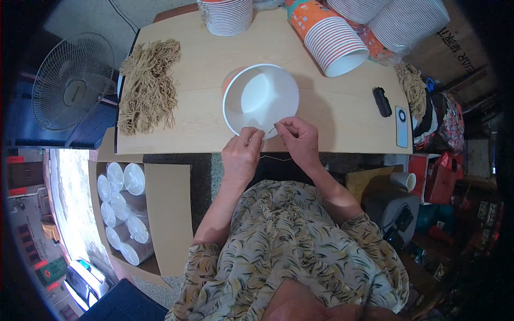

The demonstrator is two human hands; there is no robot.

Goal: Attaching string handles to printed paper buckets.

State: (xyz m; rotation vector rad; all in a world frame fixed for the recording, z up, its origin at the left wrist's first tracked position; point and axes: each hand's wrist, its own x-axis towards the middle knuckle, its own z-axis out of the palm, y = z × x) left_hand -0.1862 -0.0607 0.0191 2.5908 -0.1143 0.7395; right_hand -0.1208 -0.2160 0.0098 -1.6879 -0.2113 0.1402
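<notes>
A white-lined paper bucket (261, 96) with an orange outside stands at the near edge of the table, its mouth toward me. At its near rim, my left hand (241, 155) is closed in a pinch on a thin cord. My right hand (300, 142), fingertips pinched too, grips the same cord; a short end shows between the hands. A slack pale length of the cord (276, 158) hangs below the table edge from one hand to the other. Exactly how it meets the bucket is hidden by my fingers.
A heap of tan cords (151, 85) lies at the table's left. Stacked paper buckets (227, 17) stand at the back, and more nested ones (342, 51) lie back right. A black object (382, 101) and remote (401, 127) sit right; a carton of wrapped cups (170, 214) stands lower left.
</notes>
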